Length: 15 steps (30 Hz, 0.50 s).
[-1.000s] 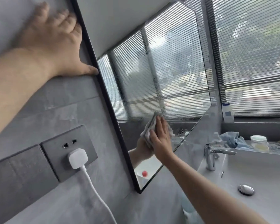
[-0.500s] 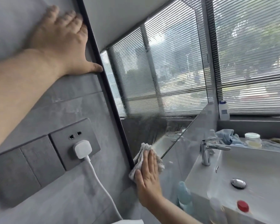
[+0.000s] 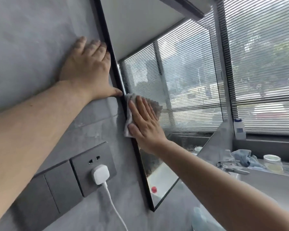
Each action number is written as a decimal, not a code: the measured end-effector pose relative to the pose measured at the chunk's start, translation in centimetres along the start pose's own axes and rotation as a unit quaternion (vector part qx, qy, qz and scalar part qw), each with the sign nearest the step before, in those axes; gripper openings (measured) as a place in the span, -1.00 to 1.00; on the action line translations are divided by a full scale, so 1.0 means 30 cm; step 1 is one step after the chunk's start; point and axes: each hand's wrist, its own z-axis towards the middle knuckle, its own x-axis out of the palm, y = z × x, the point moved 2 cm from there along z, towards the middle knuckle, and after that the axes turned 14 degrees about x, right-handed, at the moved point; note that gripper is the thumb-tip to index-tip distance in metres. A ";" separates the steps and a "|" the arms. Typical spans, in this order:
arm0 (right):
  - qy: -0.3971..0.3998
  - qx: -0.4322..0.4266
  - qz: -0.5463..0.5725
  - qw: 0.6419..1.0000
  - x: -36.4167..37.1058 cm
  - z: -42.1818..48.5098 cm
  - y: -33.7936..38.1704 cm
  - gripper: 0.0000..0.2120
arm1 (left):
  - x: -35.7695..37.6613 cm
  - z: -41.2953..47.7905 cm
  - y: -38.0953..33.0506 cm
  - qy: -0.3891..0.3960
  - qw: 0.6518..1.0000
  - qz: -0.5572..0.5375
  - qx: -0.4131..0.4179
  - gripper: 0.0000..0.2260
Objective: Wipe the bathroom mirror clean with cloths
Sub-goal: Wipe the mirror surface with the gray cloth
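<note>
One cloth (image 3: pixel 154 105) pinned under flat right hand (image 3: pixel 144 124).

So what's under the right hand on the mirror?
A pale cloth is pressed flat under the right hand against the mirror, beside its black frame. The glass beneath is covered.

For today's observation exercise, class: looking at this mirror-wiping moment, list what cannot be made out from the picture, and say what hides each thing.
Head view only:
- Most of the cloth: covered by the right hand pressing it flat.
- The mirror glass under that hand: hidden, so its cleanliness is unknown.
- The white plug cable's end: cut off by the bottom edge.
- The white bottle label: too small and blurred.
- The left hand palm: faces the wall.
</note>
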 end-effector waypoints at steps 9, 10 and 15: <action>-0.023 -0.065 -0.006 0.998 0.075 -0.154 -0.106 -0.43 | 0.001 -0.002 -0.002 0.016 1.000 0.014 -0.003 0.11; -0.026 -0.076 -0.009 0.997 0.094 -0.210 -0.133 -0.43 | 0.002 -0.003 -0.001 0.018 1.000 0.016 -0.003 0.11; -0.001 -0.080 -0.019 0.997 0.155 -0.415 -0.263 -0.43 | 0.004 -0.007 -0.002 0.021 0.999 0.028 -0.005 0.11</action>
